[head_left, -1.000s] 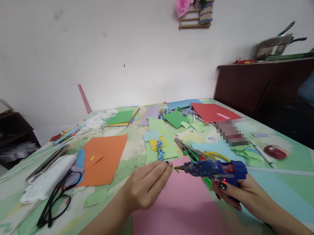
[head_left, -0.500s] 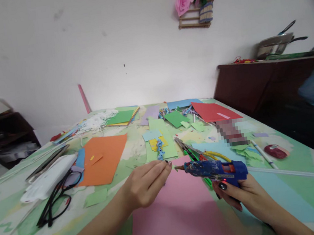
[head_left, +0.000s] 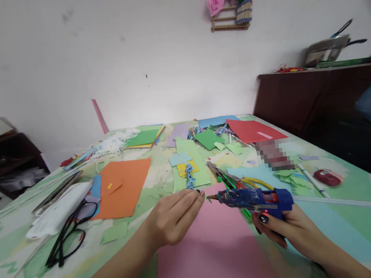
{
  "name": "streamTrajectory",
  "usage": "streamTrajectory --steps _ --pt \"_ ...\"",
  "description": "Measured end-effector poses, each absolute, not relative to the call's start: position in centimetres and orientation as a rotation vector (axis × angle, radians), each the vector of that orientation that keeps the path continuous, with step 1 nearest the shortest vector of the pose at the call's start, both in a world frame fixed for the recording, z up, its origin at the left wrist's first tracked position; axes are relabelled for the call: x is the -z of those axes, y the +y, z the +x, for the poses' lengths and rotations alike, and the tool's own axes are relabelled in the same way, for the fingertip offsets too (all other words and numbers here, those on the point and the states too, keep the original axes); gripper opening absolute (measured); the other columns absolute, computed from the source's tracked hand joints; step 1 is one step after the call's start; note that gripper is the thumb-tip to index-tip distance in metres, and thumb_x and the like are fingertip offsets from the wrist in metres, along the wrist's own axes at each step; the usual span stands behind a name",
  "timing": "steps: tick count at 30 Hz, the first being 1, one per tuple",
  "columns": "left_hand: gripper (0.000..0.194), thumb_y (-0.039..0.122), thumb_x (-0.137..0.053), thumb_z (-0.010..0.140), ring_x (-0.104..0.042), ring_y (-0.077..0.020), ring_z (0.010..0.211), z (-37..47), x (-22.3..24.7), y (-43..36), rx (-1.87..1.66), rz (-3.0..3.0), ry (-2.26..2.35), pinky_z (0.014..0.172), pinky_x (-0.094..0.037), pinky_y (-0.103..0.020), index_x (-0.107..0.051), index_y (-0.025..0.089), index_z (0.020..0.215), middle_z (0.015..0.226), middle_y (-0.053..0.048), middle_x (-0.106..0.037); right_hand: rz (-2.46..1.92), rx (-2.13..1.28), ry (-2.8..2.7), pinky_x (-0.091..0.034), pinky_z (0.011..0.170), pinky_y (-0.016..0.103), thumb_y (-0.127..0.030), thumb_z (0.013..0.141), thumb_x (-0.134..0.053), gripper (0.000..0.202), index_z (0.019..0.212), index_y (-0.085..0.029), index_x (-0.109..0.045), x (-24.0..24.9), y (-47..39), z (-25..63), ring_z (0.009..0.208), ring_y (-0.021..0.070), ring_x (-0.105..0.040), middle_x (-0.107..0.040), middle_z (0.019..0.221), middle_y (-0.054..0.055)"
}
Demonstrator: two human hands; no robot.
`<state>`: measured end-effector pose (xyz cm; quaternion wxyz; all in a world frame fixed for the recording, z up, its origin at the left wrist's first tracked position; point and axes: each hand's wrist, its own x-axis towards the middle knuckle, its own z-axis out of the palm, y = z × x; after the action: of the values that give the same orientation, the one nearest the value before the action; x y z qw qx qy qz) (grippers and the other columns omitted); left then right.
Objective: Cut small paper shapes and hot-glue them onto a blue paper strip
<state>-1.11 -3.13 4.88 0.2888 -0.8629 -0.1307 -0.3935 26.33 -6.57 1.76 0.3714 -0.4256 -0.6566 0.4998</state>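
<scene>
Glue gun: your right hand (head_left: 288, 228) grips the blue plastic glue gun (head_left: 256, 197), nozzle pointing left.
Left hand (head_left: 172, 218): fingertips pinched narrow just beside the nozzle (what they hold, too small to tell).

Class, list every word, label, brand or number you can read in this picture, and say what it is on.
None can be read.
Glue gun in the right hand: paint-smeared, no legible brand.
White case: no print visible.
Pixelated patch on the table: unreadable.
Left hand: pinches something too small to tell.

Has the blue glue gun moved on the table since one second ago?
No. The glue gun keeps its nozzle just beside the left hand, over the far edge of the pink sheet; only the camera tilted slightly.
</scene>
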Motion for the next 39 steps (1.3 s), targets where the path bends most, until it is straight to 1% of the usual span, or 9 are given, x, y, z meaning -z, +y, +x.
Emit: streamTrajectory --steps 4,9,16,22,27,31,35,39 --pt "0.028 0.004 -0.05 0.084 -0.065 -0.0225 0.094 -1.06 -4.69 -3.01 1.079 -2.319 -0.325 0.076 -0.059 -0.033 -0.055 0.002 0.111 0.089 -0.015 -0.069 -1.095 -1.271 -1.687 -0.028 0.041 0.022 -0.053 0.085 -0.049 0.043 0.071 -0.013 -0.056 -1.64 -6.6 26.3 0.038 0.0057 -0.029 -0.038 0.045 -0.005" --pt "0.027 0.004 -0.05 0.084 -0.066 -0.022 0.09 -1.11 -4.54 -2.84 1.098 -2.296 -0.323 0.072 -0.06 -0.033 -0.056 0.003 0.11 0.087 -0.014 -0.069 -1.109 -1.272 -1.682 -0.029 0.041 0.022 -0.054 0.084 -0.049 0.043 0.07 -0.014 -0.055 -1.47 -6.57 26.41 0.039 0.0068 -0.03 -0.036 0.043 -0.005" --pt "0.022 0.003 -0.049 0.084 -0.067 -0.0222 0.087 -0.92 -4.81 -2.88 1.087 -2.282 -0.293 0.07 -0.06 -0.033 -0.057 0.002 0.105 0.084 -0.015 -0.069 -1.107 -1.258 -1.683 -0.028 0.041 0.023 -0.054 0.084 -0.05 0.042 0.07 -0.014 -0.054 -1.55 -6.58 26.4 0.038 0.0063 -0.029 -0.038 0.044 -0.005" --pt "0.023 0.003 -0.05 0.084 -0.066 -0.0227 0.09 -0.96 -4.82 -2.96 1.068 -2.309 -0.311 0.072 -0.06 -0.034 -0.056 0.002 0.106 0.086 -0.015 -0.069 -1.144 -1.26 -1.734 -0.027 0.041 0.023 -0.057 0.084 -0.048 0.045 0.069 -0.015 -0.054 -1.75 -6.63 26.42 0.04 0.0077 -0.031 -0.036 0.044 -0.005" --pt "0.024 0.002 -0.051 0.083 -0.066 -0.0237 0.09 -1.15 -4.6 -2.93 1.058 -2.32 -0.318 0.072 -0.06 -0.035 -0.056 0.001 0.106 0.087 -0.016 -0.069 -1.166 -1.227 -1.737 -0.028 0.042 0.024 -0.058 0.084 -0.047 0.046 0.07 -0.015 -0.053 -1.74 -6.54 26.51 0.04 0.0071 -0.031 -0.038 0.046 -0.004" --pt "0.025 0.004 -0.049 0.084 -0.066 -0.0225 0.091 -1.08 -4.45 -2.82 1.081 -2.311 -0.308 0.073 -0.06 -0.034 -0.056 0.003 0.109 0.088 -0.015 -0.069 -1.162 -1.218 -1.748 -0.029 0.042 0.023 -0.059 0.084 -0.046 0.047 0.071 -0.014 -0.053 -1.57 -6.52 26.5 0.04 0.0073 -0.031 -0.038 0.045 -0.004" --pt "0.024 0.002 -0.051 0.083 -0.066 -0.0237 0.089 -0.95 -4.59 -2.87 1.091 -2.315 -0.306 0.072 -0.06 -0.034 -0.056 0.001 0.106 0.086 -0.016 -0.069 -1.181 -1.226 -1.748 -0.027 0.042 0.023 -0.059 0.083 -0.047 0.047 0.07 -0.014 -0.054 -1.39 -6.67 26.62 0.041 0.0074 -0.031 -0.037 0.046 -0.004" --pt "0.026 0.003 -0.053 0.082 -0.067 -0.0222 0.087 -0.94 -4.7 -2.9 1.083 -2.313 -0.338 0.07 -0.06 -0.034 -0.055 0.004 0.108 0.085 -0.014 -0.069 -1.181 -1.213 -1.749 -0.029 0.042 0.024 -0.06 0.082 -0.046 0.048 0.066 -0.015 -0.052 -1.5 -6.71 26.69 0.041 0.0074 -0.03 -0.036 0.044 -0.004"
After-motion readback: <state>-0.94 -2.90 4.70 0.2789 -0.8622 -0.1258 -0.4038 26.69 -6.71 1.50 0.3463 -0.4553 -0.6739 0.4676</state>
